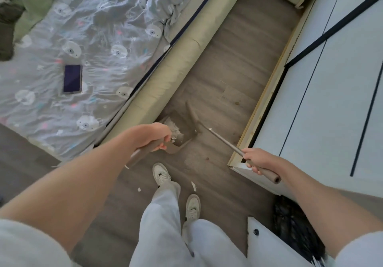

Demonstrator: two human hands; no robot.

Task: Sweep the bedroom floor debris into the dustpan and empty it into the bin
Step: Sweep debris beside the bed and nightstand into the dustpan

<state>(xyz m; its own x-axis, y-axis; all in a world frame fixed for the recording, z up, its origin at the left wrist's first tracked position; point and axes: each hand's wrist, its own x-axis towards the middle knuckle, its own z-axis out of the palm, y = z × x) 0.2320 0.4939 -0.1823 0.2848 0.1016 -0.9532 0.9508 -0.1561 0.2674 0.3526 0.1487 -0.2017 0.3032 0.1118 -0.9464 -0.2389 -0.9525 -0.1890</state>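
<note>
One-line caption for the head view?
Left hand holds dustpan, right hand sweeps broom beside the bed.

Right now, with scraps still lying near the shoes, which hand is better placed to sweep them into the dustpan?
Right hand: it grips the broom handle, whose head sits beside the dustpan. The left hand holds the dustpan's handle, steadying it. The white scraps lie behind the pan, so the broom probably has to reach back.

Soft, even daylight fills the room, with only faint shadows. The picture is slightly blurred, and straight lines bend toward three o'clock.
</note>
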